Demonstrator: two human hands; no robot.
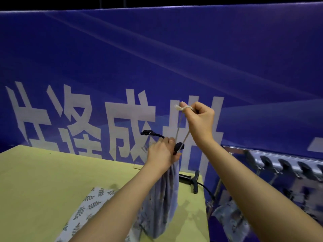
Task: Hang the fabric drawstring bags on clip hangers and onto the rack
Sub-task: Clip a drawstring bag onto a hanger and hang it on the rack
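A grey-blue fabric drawstring bag [165, 203] hangs bunched above the yellow table [43, 180]. My left hand [161, 154] grips its gathered top together with a black clip hanger [153, 134], whose bar sticks out to the upper left. My right hand [199, 119] is raised above and to the right, pinching the bag's pale drawstring [181, 135], which runs taut down to the bag's mouth. A knotted cord end [177, 107] pokes out past my right fingers. The metal rack [272, 163] stands at the right, blurred, with several hangers on it.
A leaf-patterned white bag [85, 212] lies flat on the table near me. A black hand pump with a hose [192, 180] rests at the table's far right corner. Another patterned bag [230, 217] hangs low under the rack. A blue banner wall [157, 58] stands behind.
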